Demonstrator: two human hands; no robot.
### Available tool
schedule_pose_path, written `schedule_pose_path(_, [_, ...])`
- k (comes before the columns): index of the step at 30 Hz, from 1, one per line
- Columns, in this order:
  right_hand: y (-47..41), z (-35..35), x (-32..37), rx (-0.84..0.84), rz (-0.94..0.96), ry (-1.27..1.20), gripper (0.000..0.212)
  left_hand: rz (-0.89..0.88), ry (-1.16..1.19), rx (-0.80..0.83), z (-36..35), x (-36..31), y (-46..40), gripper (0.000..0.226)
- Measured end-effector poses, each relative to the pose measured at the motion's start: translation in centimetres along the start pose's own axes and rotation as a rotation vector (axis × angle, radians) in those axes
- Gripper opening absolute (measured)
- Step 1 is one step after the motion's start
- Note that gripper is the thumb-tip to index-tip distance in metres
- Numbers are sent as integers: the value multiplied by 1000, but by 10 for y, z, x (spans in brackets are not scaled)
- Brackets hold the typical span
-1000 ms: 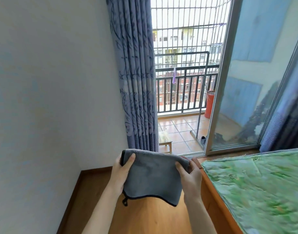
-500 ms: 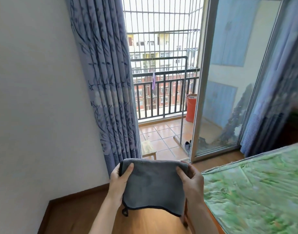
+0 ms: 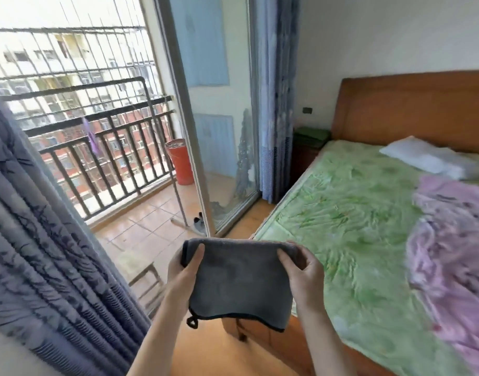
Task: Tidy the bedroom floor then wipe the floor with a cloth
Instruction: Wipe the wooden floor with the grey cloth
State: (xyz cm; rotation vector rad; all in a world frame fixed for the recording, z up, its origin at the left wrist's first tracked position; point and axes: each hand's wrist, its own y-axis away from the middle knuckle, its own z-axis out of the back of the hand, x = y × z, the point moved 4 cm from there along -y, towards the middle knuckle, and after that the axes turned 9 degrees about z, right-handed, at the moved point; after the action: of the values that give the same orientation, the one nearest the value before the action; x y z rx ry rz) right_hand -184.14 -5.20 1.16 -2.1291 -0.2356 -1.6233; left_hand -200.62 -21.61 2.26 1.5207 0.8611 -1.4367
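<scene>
A folded grey cloth (image 3: 239, 280) with a dark hem and a small hanging loop is held up in front of me, above the wooden floor (image 3: 206, 348). My left hand (image 3: 182, 275) grips its upper left corner, thumb on the front. My right hand (image 3: 303, 270) grips the upper right corner the same way. The cloth hangs flat between both hands, near the foot corner of the bed.
A bed (image 3: 355, 226) with a green cover, white pillow (image 3: 428, 158) and pink blanket (image 3: 455, 253) fills the right. A blue curtain (image 3: 43, 253) hangs at left. The open sliding glass door (image 3: 219, 131) leads onto a tiled balcony with a small stool (image 3: 140, 267) and a red bin (image 3: 180, 161).
The view has swung right: the white wall has left the frame, and the bed and headboard now show. Both hands keep the same hold on the cloth.
</scene>
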Motion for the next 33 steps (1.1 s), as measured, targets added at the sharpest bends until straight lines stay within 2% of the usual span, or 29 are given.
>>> schedule_pose_path(2, [-1, 46, 8, -145, 16, 41, 15, 2, -16, 101, -50, 5, 0, 26])
schedule_pose_path(6, [17, 148, 34, -342, 58, 145, 6, 27, -10, 256, -152, 15, 45, 15])
schedule_pose_path(10, [57, 253, 57, -483, 88, 207, 9, 203, 12, 468, -236, 48, 125, 28])
schedule_pose_path(12, [82, 304, 66, -582, 82, 205, 13, 232, -10, 566, -274, 64, 163, 28])
schedule_pose_path(15, [121, 378, 85, -714, 72, 225, 15, 204, -72, 707, -334, 69, 222, 27])
schedule_pose_path(19, [169, 476, 118, -866, 85, 297, 8, 156, -110, 878, -409, 71, 305, 28])
schedule_pose_path(23, [217, 556, 148, -1018, 122, 304, 8, 105, -134, 1059, -470, 86, 387, 19])
schedule_pose_path(25, [240, 588, 161, -1089, 126, 316, 10, 117, -156, 1164, -495, 95, 429, 35])
schedule_pose_path(27, [263, 616, 173, -1167, 112, 327, 12, 180, -199, 1226, -520, 109, 462, 67])
schedule_pose_path(28, [273, 628, 177, -1210, 102, 329, 12, 183, -208, 1265, -530, 109, 481, 66])
schedule_pose_path(31, [300, 663, 184, -1336, 79, 349, 12, 190, -231, 1355, -565, 119, 526, 28])
schedule_pose_path(33, [313, 683, 188, -1407, 69, 364, 15, 185, -260, 1404, -590, 128, 553, 20])
